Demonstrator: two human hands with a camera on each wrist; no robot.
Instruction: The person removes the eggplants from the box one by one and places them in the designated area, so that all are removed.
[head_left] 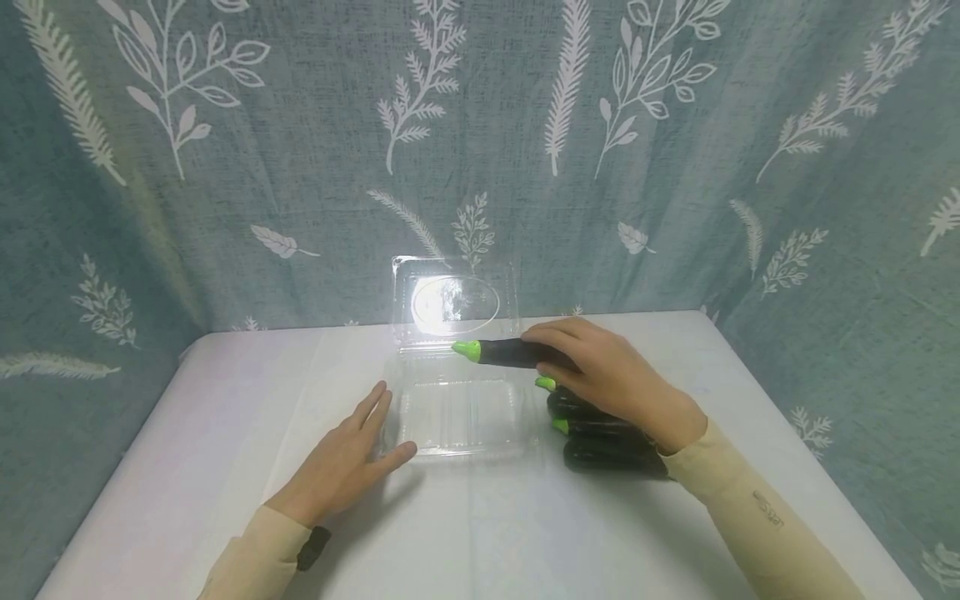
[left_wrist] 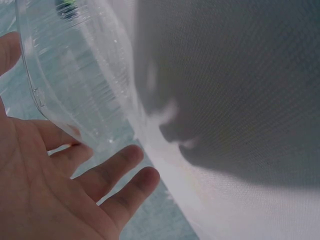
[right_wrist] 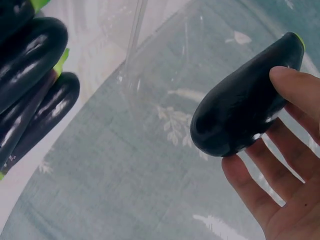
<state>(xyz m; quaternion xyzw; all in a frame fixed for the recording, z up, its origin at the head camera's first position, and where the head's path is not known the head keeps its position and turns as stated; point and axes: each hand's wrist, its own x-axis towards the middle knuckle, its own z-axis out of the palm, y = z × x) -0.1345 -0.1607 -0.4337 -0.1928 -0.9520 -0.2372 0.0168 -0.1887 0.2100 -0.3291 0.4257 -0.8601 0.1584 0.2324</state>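
Observation:
My right hand (head_left: pixel 606 367) holds a dark eggplant (head_left: pixel 506 352) with a bright green stem end, raised over the right back part of a clear plastic clamshell container (head_left: pixel 457 452). In the right wrist view the thumb lies on one side of the glossy eggplant (right_wrist: pixel 240 107) and the fingers on the other. The container's lid (head_left: pixel 455 307) stands up at the back, hinged to the base. My left hand (head_left: pixel 341 462) is at the container's left side, fingers spread. In the left wrist view its fingertips (left_wrist: pixel 75 155) are right at the clear wall.
Several more eggplants (head_left: pixel 611 457) lie in a pile on the white table (head_left: pixel 480 533), to the right of the container and under my right hand. Behind the table hangs a grey-green curtain (head_left: pixel 330 167) with white leaf prints.

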